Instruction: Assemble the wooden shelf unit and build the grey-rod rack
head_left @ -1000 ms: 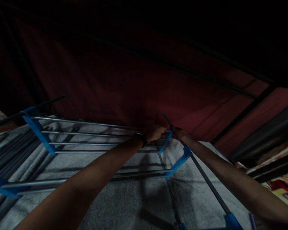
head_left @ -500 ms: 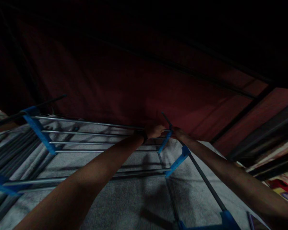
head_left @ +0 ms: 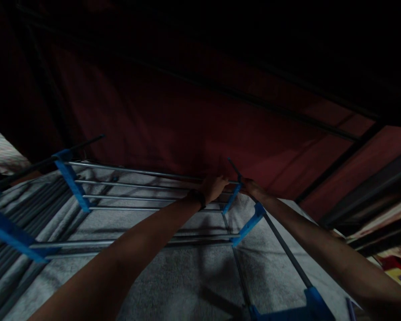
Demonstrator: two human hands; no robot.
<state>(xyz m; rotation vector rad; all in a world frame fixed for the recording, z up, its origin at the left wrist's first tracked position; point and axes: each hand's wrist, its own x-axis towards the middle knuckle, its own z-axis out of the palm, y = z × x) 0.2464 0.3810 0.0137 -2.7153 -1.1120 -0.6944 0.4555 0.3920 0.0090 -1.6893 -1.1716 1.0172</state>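
Observation:
A rack of thin metal tubes (head_left: 133,169) joined by blue plastic brackets (head_left: 72,185) lies in front of me. My left hand (head_left: 214,187), with a dark band at the wrist, is closed around the top tube close to its right end. At that end my right hand (head_left: 253,188) grips the far-right blue bracket (head_left: 232,198), where a dark upright pole passes through. Its fingertips are partly hidden behind the bracket. Closer to me, another blue bracket (head_left: 249,229) holds the lower tubes and sits on a long grey pole (head_left: 289,256).
Several loose grey tubes (head_left: 30,218) lie at the left on a grey cloth-like surface (head_left: 167,281). A dark red sheet (head_left: 173,129) with dark bars rises behind the rack. At the right edge is a red and yellow item (head_left: 399,272).
The rack's left end has shifted right in view, with more of the near-left bracket showing. Both hands stay at the right end; the left hand's fingers look slightly more stretched.

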